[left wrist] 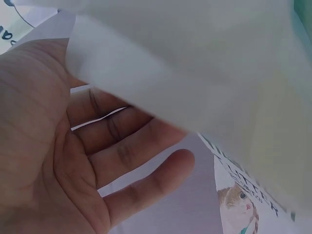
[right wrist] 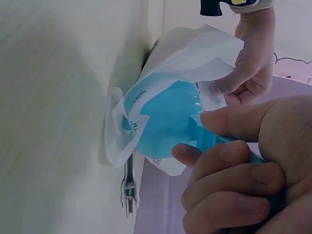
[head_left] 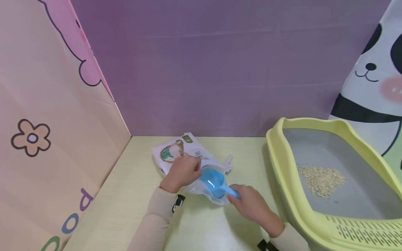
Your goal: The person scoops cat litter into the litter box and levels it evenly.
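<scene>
A white printed bag [head_left: 196,148] lies on the table with its mouth toward me. My left hand [head_left: 183,170] pinches the edge of the bag's mouth; its fingers [left wrist: 131,151] curl behind the white film in the left wrist view, where the thumb is hidden. My right hand [head_left: 251,204] grips the handle of a light blue scoop [head_left: 213,179]. The scoop's bowl sits in the bag's mouth, with white film around it in the right wrist view. No litter is visible in the bowl.
To the right stands a yellow-rimmed litter box [head_left: 276,157] with a grey floor and a patch of beige pellets [head_left: 321,180]. A small white strip-like piece [head_left: 228,164] shows beside the bag. A purple backdrop [head_left: 204,69] rises behind the table.
</scene>
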The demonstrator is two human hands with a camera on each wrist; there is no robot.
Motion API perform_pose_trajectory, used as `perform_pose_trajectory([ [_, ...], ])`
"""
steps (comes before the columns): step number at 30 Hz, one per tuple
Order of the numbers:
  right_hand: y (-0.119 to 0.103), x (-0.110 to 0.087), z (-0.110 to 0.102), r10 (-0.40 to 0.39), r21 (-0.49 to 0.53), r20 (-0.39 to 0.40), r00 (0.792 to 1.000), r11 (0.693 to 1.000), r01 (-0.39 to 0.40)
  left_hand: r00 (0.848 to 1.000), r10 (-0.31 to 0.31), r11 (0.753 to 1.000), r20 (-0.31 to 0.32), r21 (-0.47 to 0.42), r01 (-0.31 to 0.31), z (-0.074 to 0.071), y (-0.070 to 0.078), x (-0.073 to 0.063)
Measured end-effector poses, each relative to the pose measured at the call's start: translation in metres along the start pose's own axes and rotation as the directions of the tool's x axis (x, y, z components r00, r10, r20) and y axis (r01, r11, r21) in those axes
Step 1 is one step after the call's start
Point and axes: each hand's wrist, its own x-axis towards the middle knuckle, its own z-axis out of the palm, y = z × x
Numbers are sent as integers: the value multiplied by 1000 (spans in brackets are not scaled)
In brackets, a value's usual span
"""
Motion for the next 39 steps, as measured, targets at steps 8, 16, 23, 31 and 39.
perform_pose_trajectory([
  [8, -5, 10, -5, 68, -12, 16, 998, 998, -68, 1000, 4, 1000, 3, -12, -4, 0, 0, 0],
  [16, -7, 20, -4, 85, -5, 29, 996, 996, -85, 1000, -2, 1000, 3, -9, 2, 0, -1, 0],
  [23, -6, 27, 0, 116, 10, 41, 992, 993, -117, 1000, -13, 1000, 15, -25, 13, -1, -1, 0],
  [31, -7, 34, 1, 116, 9, 44, 992, 993, -116, 1000, -1, 1000, 10, -20, 1, -2, 0, 0],
  [39, -12, 44, -2, 134, -57, 69, 989, 990, -130, 1000, 5, 1000, 4, -9, -5, -1, -2, -1],
])
